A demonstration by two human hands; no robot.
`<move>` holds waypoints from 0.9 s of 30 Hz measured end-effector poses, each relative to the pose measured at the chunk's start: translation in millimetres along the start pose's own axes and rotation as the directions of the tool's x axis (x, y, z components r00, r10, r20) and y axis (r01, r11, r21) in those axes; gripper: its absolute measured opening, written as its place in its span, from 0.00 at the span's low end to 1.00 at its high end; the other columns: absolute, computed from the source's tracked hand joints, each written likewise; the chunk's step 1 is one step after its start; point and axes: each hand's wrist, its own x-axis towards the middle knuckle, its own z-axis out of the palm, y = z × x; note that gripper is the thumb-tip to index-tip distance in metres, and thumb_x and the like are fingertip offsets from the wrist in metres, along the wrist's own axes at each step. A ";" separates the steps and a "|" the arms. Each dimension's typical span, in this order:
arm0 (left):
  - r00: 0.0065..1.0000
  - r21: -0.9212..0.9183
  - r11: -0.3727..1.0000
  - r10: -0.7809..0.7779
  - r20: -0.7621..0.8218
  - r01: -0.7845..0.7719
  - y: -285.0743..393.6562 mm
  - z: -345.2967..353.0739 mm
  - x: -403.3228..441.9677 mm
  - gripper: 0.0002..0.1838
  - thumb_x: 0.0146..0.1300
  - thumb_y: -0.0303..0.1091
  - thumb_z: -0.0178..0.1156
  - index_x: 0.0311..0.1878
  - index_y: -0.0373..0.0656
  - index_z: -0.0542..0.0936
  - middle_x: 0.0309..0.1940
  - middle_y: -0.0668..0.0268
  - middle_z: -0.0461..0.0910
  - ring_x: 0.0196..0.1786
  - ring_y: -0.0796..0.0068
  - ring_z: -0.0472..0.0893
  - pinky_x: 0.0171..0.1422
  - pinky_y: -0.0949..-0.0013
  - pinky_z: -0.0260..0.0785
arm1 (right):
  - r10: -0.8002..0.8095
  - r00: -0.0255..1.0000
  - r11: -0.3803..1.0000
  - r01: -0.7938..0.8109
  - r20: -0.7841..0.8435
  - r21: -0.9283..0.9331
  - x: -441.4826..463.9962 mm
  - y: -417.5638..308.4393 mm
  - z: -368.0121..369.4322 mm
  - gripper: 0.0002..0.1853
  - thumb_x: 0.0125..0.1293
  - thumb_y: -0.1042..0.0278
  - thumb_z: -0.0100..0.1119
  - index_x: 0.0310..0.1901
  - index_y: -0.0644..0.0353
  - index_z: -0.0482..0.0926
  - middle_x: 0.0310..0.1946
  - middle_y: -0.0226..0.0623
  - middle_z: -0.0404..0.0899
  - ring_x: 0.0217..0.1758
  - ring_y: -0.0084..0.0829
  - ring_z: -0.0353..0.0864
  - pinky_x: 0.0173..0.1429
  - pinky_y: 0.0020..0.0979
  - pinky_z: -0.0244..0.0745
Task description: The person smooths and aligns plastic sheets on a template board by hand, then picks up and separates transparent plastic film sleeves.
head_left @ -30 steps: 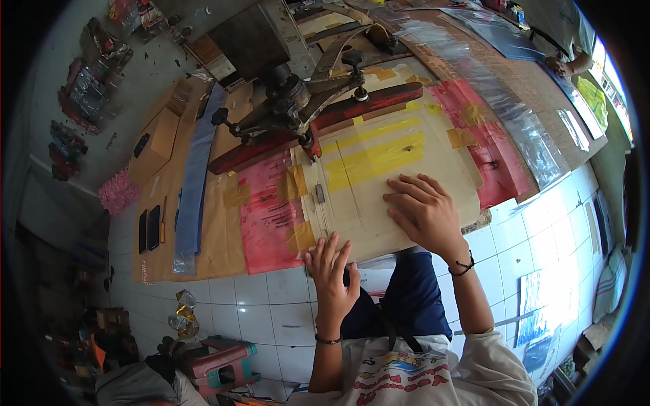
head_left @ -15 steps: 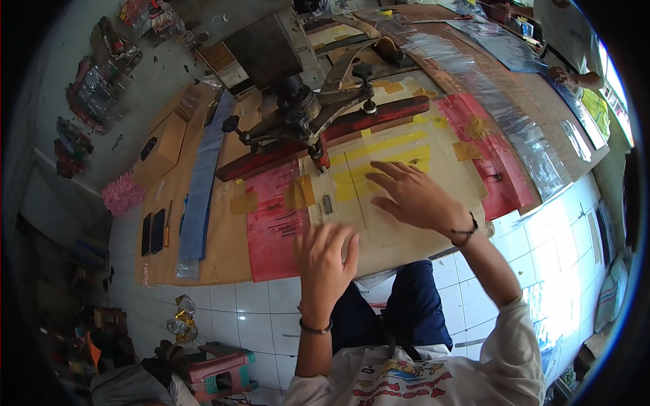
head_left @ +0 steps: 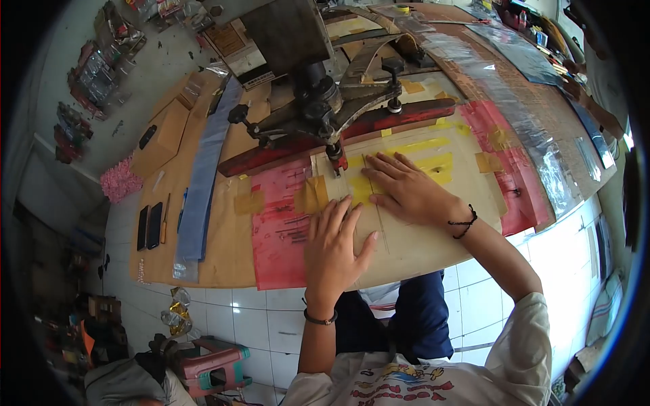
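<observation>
My left hand [head_left: 336, 245] lies with fingers spread on the front part of a tan sheet [head_left: 433, 238], its fingertips beside a piece of brown tape [head_left: 313, 196]. Farther right, my right hand [head_left: 414, 195] rests flat, fingers extended, over yellow tape strips [head_left: 437, 169] on the same sheet. A thin dark line runs down the sheet between the hands. Just beyond the fingertips, the red-tipped foot [head_left: 337, 161] of a black clamp-like machine [head_left: 315, 95] points down at the sheet. Behind it stretches a long red bar [head_left: 271, 154]. Neither hand visibly grips anything.
Red plastic sheets [head_left: 276, 233] flank the work area. To the left are a blue plastic-covered strip [head_left: 203, 196], two phones [head_left: 155, 224] and a cardboard box [head_left: 159, 142]. A stool [head_left: 215, 369] stands on the floor. Another person's arm [head_left: 596, 108] reaches in at right.
Both hands have come down flat onto the sheet, the left moving forward. A small grey piece seen before near the left fingers is now out of sight. The view has shifted slightly.
</observation>
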 end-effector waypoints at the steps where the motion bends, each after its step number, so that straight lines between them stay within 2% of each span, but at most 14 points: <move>1: 1.000 0.002 1.000 0.001 0.000 -0.001 -0.1 0.2 0.0 0.28 0.65 0.43 0.71 0.65 0.39 0.82 0.71 0.56 0.77 0.74 0.50 0.73 0.78 0.46 0.62 | 0.001 1.000 1.000 -0.001 0.001 0.000 0.5 0.7 0.2 0.30 0.82 0.49 0.51 0.72 0.65 0.73 0.78 0.56 0.68 0.84 0.53 0.62 0.88 0.53 0.51; 5: 1.000 -0.003 1.000 0.000 0.022 0.000 -0.9 0.1 0.2 0.28 0.66 0.45 0.70 0.65 0.39 0.81 0.71 0.55 0.77 0.74 0.49 0.73 0.78 0.46 0.62 | 0.006 1.000 1.000 -0.006 -0.027 0.002 0.5 -2.9 -1.3 0.30 0.80 0.49 0.54 0.71 0.65 0.75 0.77 0.56 0.69 0.83 0.53 0.64 0.87 0.53 0.53; 8: 1.000 -0.008 1.000 0.006 0.028 -0.006 -3.7 1.1 -0.2 0.30 0.69 0.51 0.67 0.67 0.41 0.80 0.72 0.56 0.76 0.73 0.50 0.73 0.79 0.43 0.61 | 0.029 0.998 1.000 -0.029 -0.061 -0.008 -0.6 -4.6 -0.2 0.29 0.80 0.49 0.55 0.70 0.65 0.77 0.75 0.55 0.72 0.82 0.53 0.67 0.86 0.53 0.56; 14: 0.999 -0.014 1.000 0.005 0.053 -0.005 -4.8 -0.3 -0.1 0.33 0.70 0.55 0.66 0.69 0.41 0.79 0.73 0.56 0.75 0.74 0.49 0.72 0.79 0.42 0.60 | 0.061 0.995 0.996 -0.066 -0.082 -0.059 -2.9 -8.0 -0.2 0.27 0.79 0.51 0.57 0.68 0.63 0.80 0.73 0.52 0.75 0.80 0.50 0.71 0.85 0.52 0.60; 17: 0.998 -0.014 1.000 -0.004 0.065 0.005 -5.0 0.7 0.1 0.33 0.71 0.55 0.66 0.70 0.40 0.79 0.73 0.55 0.74 0.74 0.48 0.72 0.79 0.42 0.60 | 0.078 0.994 0.992 -0.086 -0.082 -0.093 -4.2 -9.4 -0.4 0.26 0.78 0.51 0.58 0.68 0.61 0.80 0.72 0.51 0.77 0.79 0.50 0.71 0.84 0.52 0.61; 20: 0.998 -0.043 0.999 0.004 0.062 -0.002 -5.6 -0.7 0.3 0.34 0.68 0.50 0.68 0.70 0.38 0.77 0.74 0.54 0.74 0.75 0.48 0.71 0.80 0.45 0.59 | 0.090 0.993 0.986 -0.100 -0.080 -0.137 -9.5 -18.0 -8.5 0.25 0.76 0.52 0.60 0.65 0.60 0.83 0.71 0.47 0.79 0.77 0.48 0.74 0.82 0.50 0.65; 23: 0.998 -0.089 0.996 -0.026 0.057 0.031 -4.3 -2.5 1.5 0.32 0.68 0.50 0.68 0.68 0.40 0.80 0.74 0.55 0.75 0.75 0.47 0.71 0.79 0.45 0.59 | 0.059 0.996 0.997 -0.062 -0.070 -0.045 -22.9 -31.4 -20.9 0.21 0.73 0.54 0.65 0.60 0.58 0.86 0.66 0.45 0.82 0.70 0.47 0.80 0.75 0.47 0.72; 26: 0.997 -0.057 0.998 0.004 0.081 0.001 -5.6 -2.5 1.2 0.27 0.65 0.50 0.71 0.63 0.47 0.86 0.73 0.57 0.76 0.74 0.47 0.72 0.78 0.45 0.59 | 0.119 0.986 0.983 -0.133 0.116 0.124 -33.5 -38.1 -45.7 0.18 0.68 0.58 0.70 0.57 0.56 0.88 0.60 0.43 0.85 0.63 0.46 0.82 0.68 0.44 0.76; 27: 0.995 -0.065 0.998 0.012 0.095 -0.006 -5.0 -3.1 0.4 0.25 0.63 0.51 0.72 0.60 0.50 0.88 0.72 0.58 0.76 0.74 0.46 0.72 0.78 0.44 0.59 | 0.141 0.983 0.979 -0.156 0.115 0.130 -37.9 -26.4 -38.9 0.21 0.65 0.61 0.73 0.59 0.57 0.87 0.56 0.42 0.84 0.61 0.46 0.82 0.66 0.44 0.78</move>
